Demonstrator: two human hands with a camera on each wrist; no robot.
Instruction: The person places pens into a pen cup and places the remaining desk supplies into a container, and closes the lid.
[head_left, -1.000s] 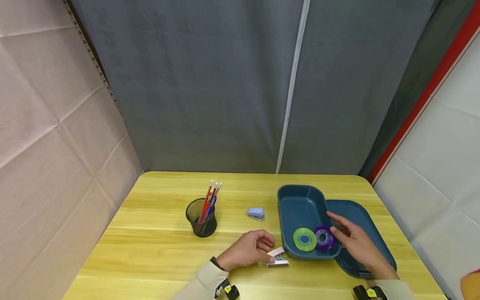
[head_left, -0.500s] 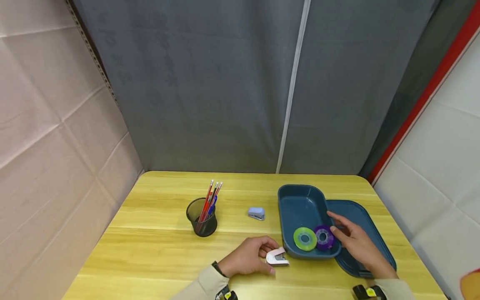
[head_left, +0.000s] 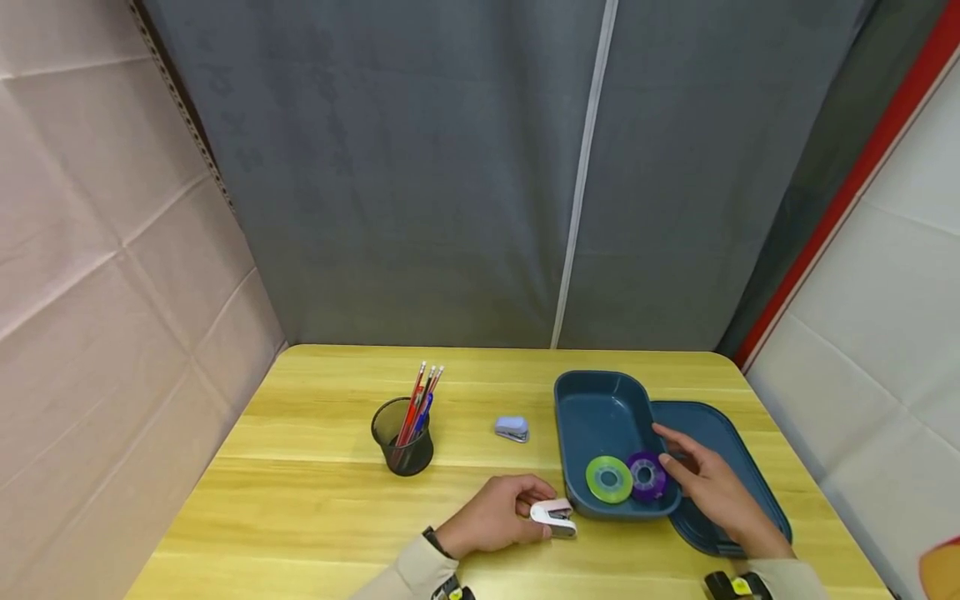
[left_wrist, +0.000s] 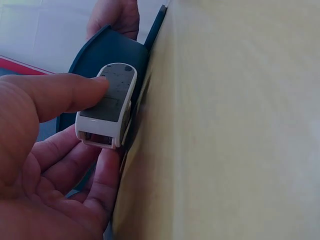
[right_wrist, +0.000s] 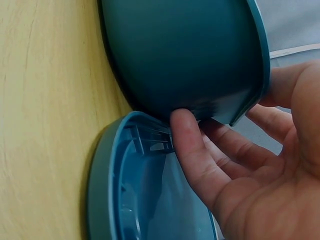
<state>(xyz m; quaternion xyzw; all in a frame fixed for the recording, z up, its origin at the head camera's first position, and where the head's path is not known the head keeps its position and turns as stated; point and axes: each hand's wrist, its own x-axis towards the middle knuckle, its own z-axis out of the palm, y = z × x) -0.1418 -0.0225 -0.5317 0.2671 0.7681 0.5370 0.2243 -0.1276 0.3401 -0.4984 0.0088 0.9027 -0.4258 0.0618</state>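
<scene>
A small white stapler point(head_left: 551, 515) is between the thumb and fingers of my left hand point(head_left: 491, 514), just off the near left corner of a dark blue plastic box point(head_left: 603, 408). In the left wrist view, the thumb point(left_wrist: 75, 95) presses the stapler's grey base point(left_wrist: 112, 95) while the fingers curl on the other side. My right hand point(head_left: 716, 492) grips the box's right wall, thumb over the rim and fingers outside, seen close in the right wrist view. Inside the box, a green tape roll point(head_left: 600, 492) and a purple tape roll point(head_left: 657, 492) lie side by side.
A matching blue lid point(head_left: 712, 425) lies partly under the right side of the box. Behind the left hand sits a light blue stapler point(head_left: 512, 427). Farther left stands a black mesh cup point(head_left: 405, 458) with several pencils and pens. A grey curtain point(head_left: 420, 208) backs the table.
My left thumb comes off the white stapler, drops toward the near side, then returns against its base. The stapler turns slightly. My right hand stays on the box wall.
</scene>
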